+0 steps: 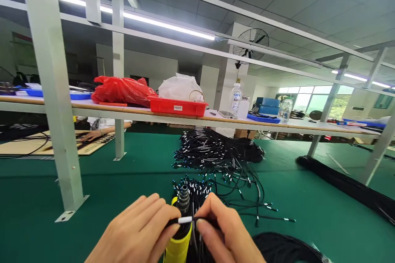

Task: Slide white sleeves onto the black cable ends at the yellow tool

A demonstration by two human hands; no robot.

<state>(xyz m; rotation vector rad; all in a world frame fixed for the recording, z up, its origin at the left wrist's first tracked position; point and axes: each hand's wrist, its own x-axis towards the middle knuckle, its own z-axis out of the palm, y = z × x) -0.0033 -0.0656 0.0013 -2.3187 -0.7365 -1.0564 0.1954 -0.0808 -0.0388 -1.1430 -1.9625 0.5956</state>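
Between my two hands runs a black cable [173,222] with a white sleeve [185,220] on it. My left hand [138,226] pinches it on the left of the sleeve, thumb and forefinger pressed together. On the right of the sleeve, my right hand [220,226] grips the cable between thumb and bent forefinger. Just behind the cable stands a yellow tool body [177,248] with a dark, stepped nozzle [184,199] pointing up; its lower part is cut off by the frame. A bundle of black cables [197,189] with white sleeves and blue tips lies behind and beneath my hands.
A large cable pile [210,148] covers the middle of the green table [148,156]. Coiled cable [284,246] lies at lower right, a long black bundle [345,185] farther right. A shelf carries a red tray [179,107] and a bottle [236,98]. A co-worker's hand [92,134] shows at left.
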